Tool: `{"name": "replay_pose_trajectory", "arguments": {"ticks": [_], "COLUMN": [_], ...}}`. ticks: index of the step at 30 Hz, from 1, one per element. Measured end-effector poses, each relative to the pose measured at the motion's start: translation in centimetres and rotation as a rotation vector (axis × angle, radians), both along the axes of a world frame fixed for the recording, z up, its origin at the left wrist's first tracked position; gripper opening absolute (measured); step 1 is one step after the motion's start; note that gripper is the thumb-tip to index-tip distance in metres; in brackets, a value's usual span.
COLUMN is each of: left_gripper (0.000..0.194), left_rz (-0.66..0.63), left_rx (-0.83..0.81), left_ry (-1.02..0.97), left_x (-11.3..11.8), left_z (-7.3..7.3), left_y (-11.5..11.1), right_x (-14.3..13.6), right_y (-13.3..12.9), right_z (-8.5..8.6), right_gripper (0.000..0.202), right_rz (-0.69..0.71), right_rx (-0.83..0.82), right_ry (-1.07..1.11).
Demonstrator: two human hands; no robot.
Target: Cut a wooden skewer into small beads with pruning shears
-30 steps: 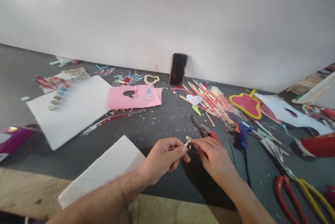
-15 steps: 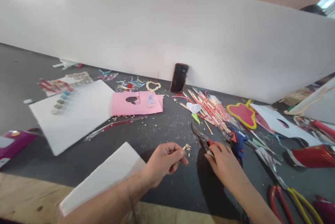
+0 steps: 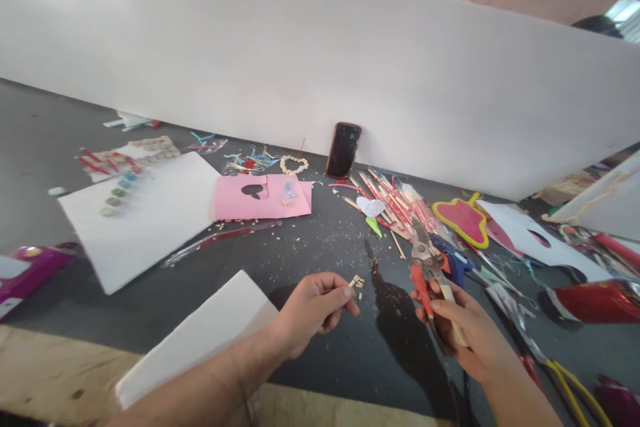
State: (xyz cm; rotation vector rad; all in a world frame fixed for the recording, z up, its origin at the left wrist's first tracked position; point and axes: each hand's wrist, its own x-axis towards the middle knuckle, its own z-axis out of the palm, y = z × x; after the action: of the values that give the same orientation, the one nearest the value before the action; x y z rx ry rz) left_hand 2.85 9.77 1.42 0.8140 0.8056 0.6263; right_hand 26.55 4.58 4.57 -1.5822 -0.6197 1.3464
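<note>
In my right hand (image 3: 457,324) are pruning shears (image 3: 424,267), raised off the table with the blades pointing away from me. One handle is wrapped in red, the other is pale. The thumb and fingers of my left hand (image 3: 320,304) pinch a short thin wooden stick (image 3: 352,282). Just past its tip, several small cut stick pieces (image 3: 359,286) lie on the dark table (image 3: 320,367). How far the stick reaches inside the fingers is hidden.
Red-and-wood sticks (image 3: 390,194) lie behind, near a blue glue gun (image 3: 454,260). A phone (image 3: 343,149) leans on the white panel (image 3: 300,60). Pink card (image 3: 227,197), white boards (image 3: 200,337), yellow-handled scissors (image 3: 570,387) and a red can (image 3: 597,300) surround the hands.
My right hand has lifted the pruning shears from the table and drawn them right and towards me, blades now turned upward. My left hand keeps its place.
</note>
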Motion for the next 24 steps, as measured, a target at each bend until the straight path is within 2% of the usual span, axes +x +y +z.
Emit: {"name": "replay_pose_trajectory", "arguments": {"ticks": [2,4,6,8,10,12,15,19,24], "left_gripper": [0.023,0.022,0.022,0.022,0.023,0.023,0.024,0.027,0.031], "left_rz": [0.008,0.018,0.023,0.026,0.033,0.040,0.060,0.097,0.093], "left_rx": [0.000,0.004,0.008,0.012,0.025,0.039,0.050,0.030,0.069], "left_ry": [0.003,-0.005,-0.023,-0.041,-0.048,-0.048,-0.059,-0.080,-0.033], "left_x": [0.0,-0.1,-0.1,0.0,0.0,0.0,-0.2,-0.3,-0.2], "left_z": [0.0,0.0,0.0,-0.1,-0.1,-0.1,0.0,0.2,0.1], "left_y": [0.0,-0.1,-0.1,-0.1,-0.1,-0.1,0.0,0.1,0.0], "right_x": [-0.5,-1.0,-1.7,-2.3,-2.8,-2.8,-2.5,-2.0,-2.4], "right_y": [-0.6,-1.4,-2.1,-2.7,-3.0,-3.2,-3.6,-4.3,-4.5], "right_z": [-0.1,-0.2,-0.2,-0.2,-0.2,-0.3,-0.7,-1.4,-1.6], "right_gripper": [0.020,0.020,0.026,0.034,0.045,0.052,0.059,0.066,0.066], "right_rz": [-0.007,0.070,0.166,0.255,0.362,0.470,0.590,0.775,0.888], "right_rx": [0.054,0.119,0.161,0.172,0.163,0.177,0.214,0.240,0.270], "right_ry": [0.160,0.253,0.204,-0.019,-0.331,-0.628,-0.966,-1.223,-1.331]}}
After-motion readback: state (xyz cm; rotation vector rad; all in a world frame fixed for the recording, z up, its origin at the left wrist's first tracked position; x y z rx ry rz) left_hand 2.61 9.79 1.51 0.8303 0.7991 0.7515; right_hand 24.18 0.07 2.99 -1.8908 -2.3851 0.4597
